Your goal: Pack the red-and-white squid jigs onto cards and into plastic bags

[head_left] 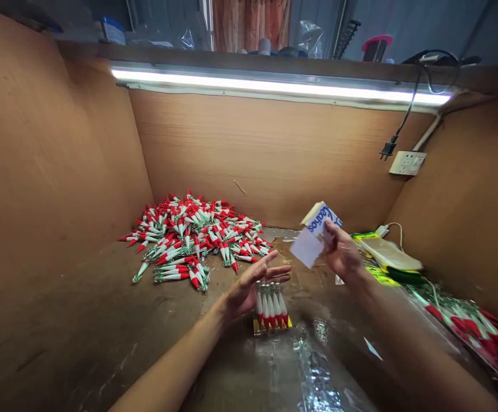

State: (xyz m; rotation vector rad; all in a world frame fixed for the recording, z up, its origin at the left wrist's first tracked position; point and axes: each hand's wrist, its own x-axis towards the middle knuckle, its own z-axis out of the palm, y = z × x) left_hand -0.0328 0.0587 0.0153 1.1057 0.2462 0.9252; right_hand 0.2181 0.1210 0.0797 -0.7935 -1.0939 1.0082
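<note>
My right hand (341, 249) is raised, its thumb and fingers closed on a piece of white card (309, 247) with blue lettering on its upper part. Lower and to the left, my left hand (249, 289) has its fingers stretched out and apart. It is beside a short row of red-and-white squid jigs (271, 306), whose red ends point toward me over a yellow card (257, 328). Whether the left palm touches the row I cannot tell. Clear plastic bags (317, 372) lie on the worktop just in front of the row.
A large heap of similar jigs (197, 229) lies at the back left. At right are packs with yellow-and-green cards (390, 257) and bagged jigs (476, 332). Wooden walls enclose the worktop, under a lit tube (275, 86). A black plug (388, 149) hangs near the socket (407, 163).
</note>
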